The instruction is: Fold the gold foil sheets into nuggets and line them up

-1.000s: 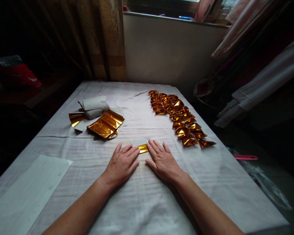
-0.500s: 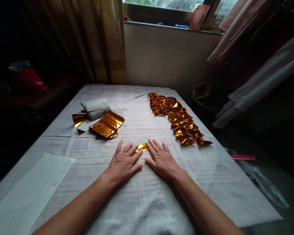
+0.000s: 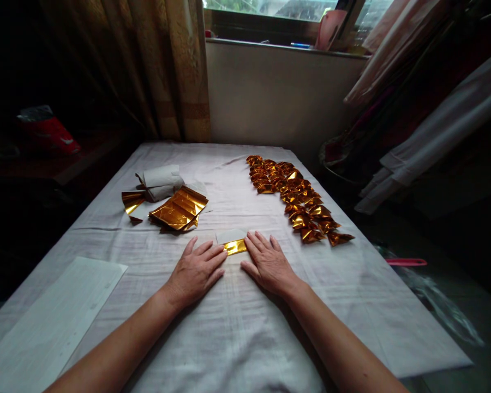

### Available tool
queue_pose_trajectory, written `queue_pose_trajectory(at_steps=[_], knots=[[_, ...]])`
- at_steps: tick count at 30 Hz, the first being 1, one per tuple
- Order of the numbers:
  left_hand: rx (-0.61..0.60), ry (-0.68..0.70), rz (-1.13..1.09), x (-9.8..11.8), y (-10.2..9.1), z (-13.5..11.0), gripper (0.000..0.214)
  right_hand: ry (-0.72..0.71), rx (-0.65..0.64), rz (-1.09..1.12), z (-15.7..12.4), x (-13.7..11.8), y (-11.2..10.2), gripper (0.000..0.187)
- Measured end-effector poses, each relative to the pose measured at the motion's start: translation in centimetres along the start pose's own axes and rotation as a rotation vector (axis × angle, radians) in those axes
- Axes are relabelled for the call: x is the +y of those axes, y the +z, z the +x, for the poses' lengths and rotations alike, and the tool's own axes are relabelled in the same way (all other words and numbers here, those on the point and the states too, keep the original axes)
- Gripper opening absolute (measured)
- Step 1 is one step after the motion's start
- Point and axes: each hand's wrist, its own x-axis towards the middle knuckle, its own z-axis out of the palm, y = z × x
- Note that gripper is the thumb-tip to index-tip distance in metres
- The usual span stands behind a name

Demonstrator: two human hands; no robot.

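Note:
A sheet of gold foil paper (image 3: 235, 247), with its near part folded over as a shiny gold strip and its pale back showing beyond, lies flat on the white-covered table (image 3: 245, 327). My left hand (image 3: 197, 268) rests on the strip's left end, palm down with fingers stretched out. On its right end lies my right hand (image 3: 269, 262), flat with the fingers extended. Beyond my left hand is a stack of gold foil sheets (image 3: 180, 208). Several folded gold foil pieces (image 3: 300, 194) sit in rows at the right.
Behind the stack are a white paper roll (image 3: 161, 179) and a curled gold scrap (image 3: 131, 203). A pale sheet (image 3: 57, 322) lies at the near left. Past the table's right edge are a pink handle (image 3: 407, 262) and clear plastic (image 3: 445, 305). A curtain (image 3: 167, 71) hangs at the back.
My left hand has slid left along the gold strip, so more of the strip shows between my hands. My right hand has stayed nearly where it was.

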Motion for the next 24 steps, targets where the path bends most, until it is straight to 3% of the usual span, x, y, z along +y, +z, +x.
queue_pose_trajectory(at_steps=[5, 9, 17, 24], knots=[[0.065, -0.041, -0.041, -0.3, 0.5, 2.0, 0.020, 0.032, 0.170, 0.004, 1.5, -1.7, -1.1, 0.034], [0.052, -0.005, -0.047, -0.8, 0.6, 2.8, 0.017, 0.006, 0.194, 0.054, 1.8, -2.4, -1.0, 0.016], [0.022, -0.022, -0.231, -2.1, 0.0, 2.0, 0.021, -0.020, 0.236, 0.206, 1.6, -2.1, 0.1, 0.017], [0.045, -0.022, -0.185, -2.0, 0.5, 2.4, 0.014, -0.036, 0.262, 0.246, 2.0, -1.8, 0.5, 0.020]])
